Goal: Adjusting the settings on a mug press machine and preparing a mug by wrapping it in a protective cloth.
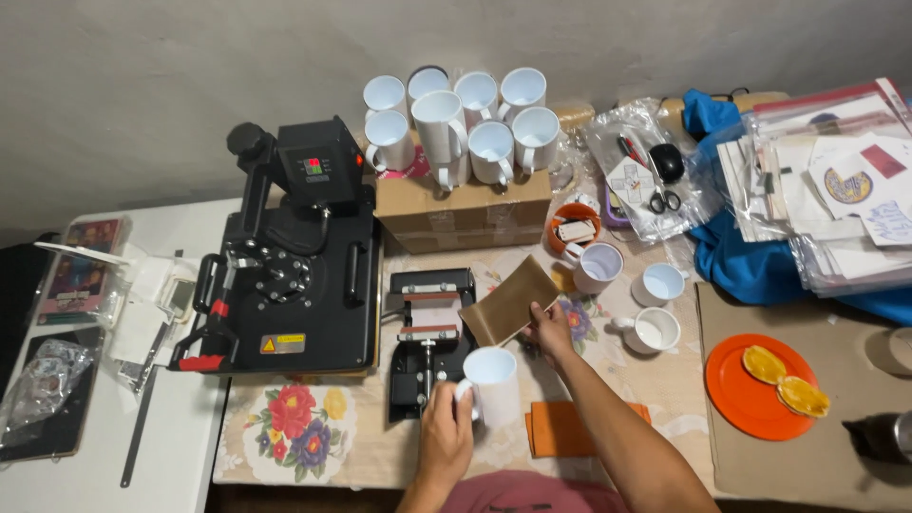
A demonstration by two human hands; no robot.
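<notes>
We can't see our left hand's (pixel 445 435) fingertips; they're tucked behind the white mug (pixel 493 383). Our right hand (pixel 550 330) covers a corner of the brown sheet (pixel 508 299). The dark pot (pixel 883 435) at right is cut off by the edge. Small items in the clear bags (pixel 646 166) are too tiny to tell, apart from scissors.
</notes>
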